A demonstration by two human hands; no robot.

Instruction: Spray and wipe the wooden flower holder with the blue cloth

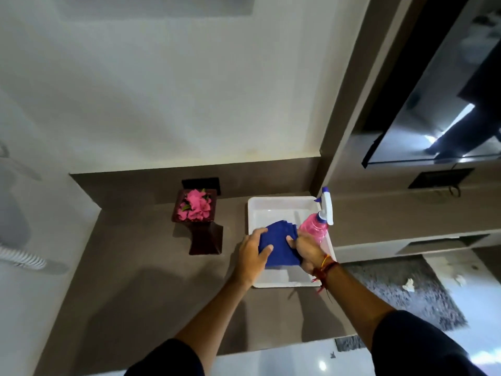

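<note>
The dark wooden flower holder (204, 234) stands on the brown counter, with pink flowers (195, 205) in its top. To its right lies a white tray (273, 204). Over the tray my left hand (253, 252) grips the left edge of the folded blue cloth (278, 246). My right hand (307, 251) holds the cloth's right side, thumb on top. A pink spray bottle (315, 226) with a white and blue trigger head stands in the tray right beside my right hand; whether the palm touches it is hidden.
The brown counter (130, 267) runs along a white wall, with a black socket plate (202, 183) behind the holder. A wall-mounted TV (447, 109) hangs at the right over a lower shelf. A grey rug (401, 289) lies on the floor.
</note>
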